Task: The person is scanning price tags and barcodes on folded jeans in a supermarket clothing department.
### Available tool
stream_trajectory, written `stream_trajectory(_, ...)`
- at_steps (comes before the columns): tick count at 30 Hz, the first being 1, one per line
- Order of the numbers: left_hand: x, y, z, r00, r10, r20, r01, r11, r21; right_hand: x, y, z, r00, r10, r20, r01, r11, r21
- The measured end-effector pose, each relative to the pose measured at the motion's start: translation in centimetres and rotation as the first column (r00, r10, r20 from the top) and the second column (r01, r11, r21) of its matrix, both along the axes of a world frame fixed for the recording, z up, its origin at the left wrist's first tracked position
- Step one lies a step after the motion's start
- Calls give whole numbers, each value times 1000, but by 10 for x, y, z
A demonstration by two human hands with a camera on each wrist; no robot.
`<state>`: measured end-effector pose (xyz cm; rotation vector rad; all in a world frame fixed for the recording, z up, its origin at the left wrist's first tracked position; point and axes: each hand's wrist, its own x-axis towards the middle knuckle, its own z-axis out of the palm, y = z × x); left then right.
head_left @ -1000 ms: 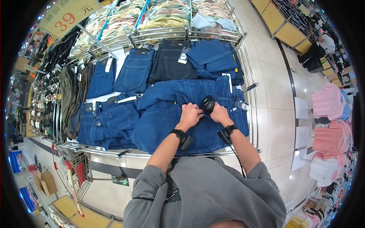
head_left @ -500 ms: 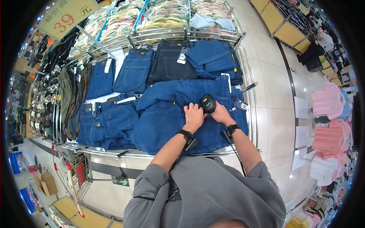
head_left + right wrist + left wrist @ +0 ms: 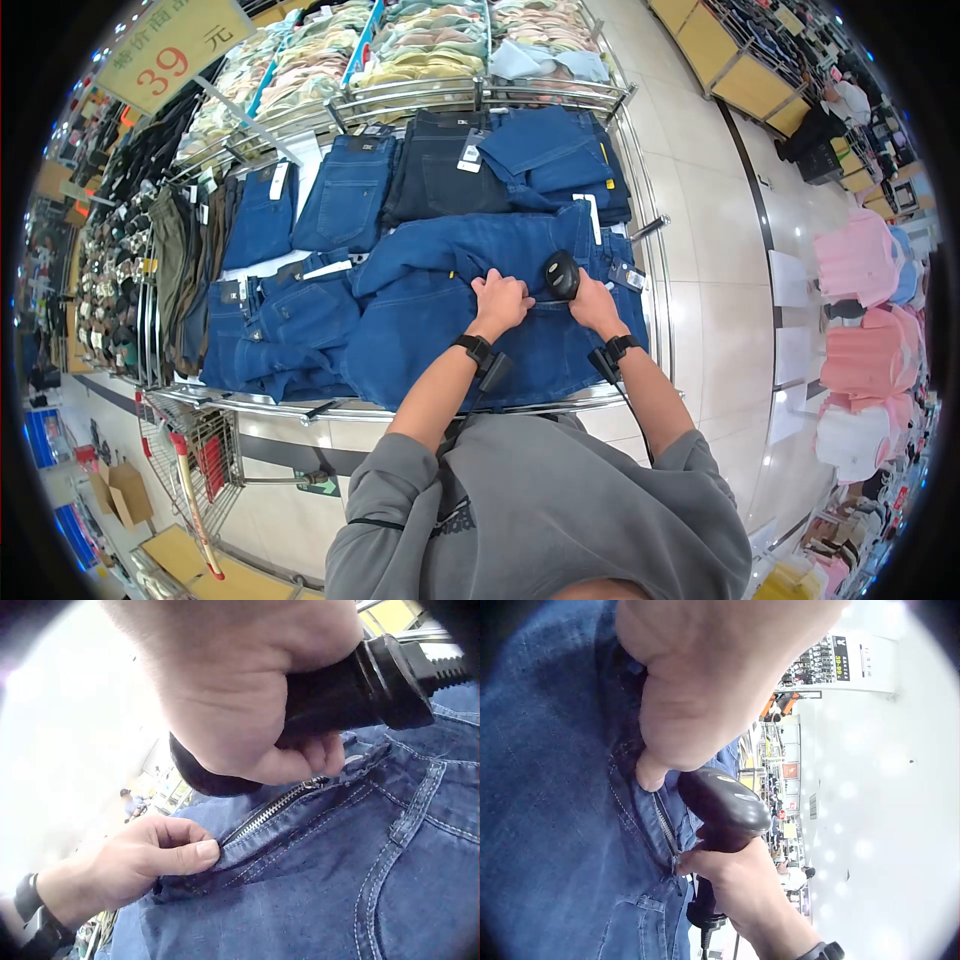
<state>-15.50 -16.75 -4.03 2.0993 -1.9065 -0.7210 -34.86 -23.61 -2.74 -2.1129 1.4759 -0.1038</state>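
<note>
A large pair of blue jeans (image 3: 420,335) lies spread over the front of the display table. My left hand (image 3: 500,300) pinches the cloth at the lower end of the fly, its thumb and fingertips on the fold in the right wrist view. Along the fly runs a metal zipper (image 3: 268,815), its teeth showing. My right hand (image 3: 597,303) grips a black handheld barcode scanner (image 3: 562,274) by its handle, a cord leaving the end. That hand's thumb and fingertips (image 3: 330,754) are also right at the zipper's slider, near the waistband.
Folded jeans (image 3: 345,195) lie in a row behind, with more at the left. Chrome rails (image 3: 655,330) border the table. A shopping cart (image 3: 195,450) stands at the front left, and a price sign (image 3: 170,55) hangs over the far left corner. Pink shirts (image 3: 860,345) hang across the aisle.
My hands drew close together on the fly half a second ago, then parted. The left has shifted slightly left, and the right has moved right with the scanner.
</note>
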Motion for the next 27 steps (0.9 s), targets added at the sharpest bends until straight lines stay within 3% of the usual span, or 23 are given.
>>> stream_trajectory(4, -3, 1, 1, 999, -26, 21, 27, 998, -62, -2, -3, -13, 998, -54, -28, 55, 998, 15)
stream_trajectory(8, 12, 12, -9, 1000, -28, 12, 30, 982, -186, -19, -10, -24, 968, -185, 167, 205, 973, -106)
stream_trajectory(9, 17, 17, -9, 999, -47, -27, 41, 977, -210, -36, -24, -35, 899, -320, 300, 273, 943, 189)
stream_trajectory(10, 21, 21, -10, 995, -70, -65, 53, 971, -234, -45, -33, -33, 793, -478, 377, 278, 835, 475)
stream_trajectory(11, 23, 23, -11, 995, -71, -74, 50, 966, -253, -57, -33, -32, 622, -588, 517, 239, 771, 590)
stream_trajectory(12, 23, 24, -11, 994, -77, -73, 57, 969, -239, -58, -31, -14, 520, -684, 511, 281, 702, 655)
stream_trajectory(14, 22, 22, -11, 994, -84, -69, 67, 974, -215, -66, -34, -4, 556, -677, 482, 289, 701, 652)
stream_trajectory(17, 12, 26, 4, 999, -41, -30, 32, 967, -251, -85, -39, -12, 677, -566, 471, 167, 741, 651)
stream_trajectory(20, 3, 36, 22, 999, -41, -2, 39, 963, -268, -92, -28, 6, 675, -659, 332, 177, 581, 794)
stream_trajectory(24, 29, 51, 49, 907, -399, -139, 394, 917, -59, -106, -21, 10, 780, -546, 306, 78, 570, 818)
stream_trajectory(26, 65, 61, 62, 896, -391, -213, 412, 909, 66, -106, -19, 31, 787, -545, 287, 113, 586, 803)
stream_trajectory(27, 88, 71, 64, 916, -366, -164, 372, 928, 11, -105, -20, 43, 801, -536, 265, 134, 593, 794)
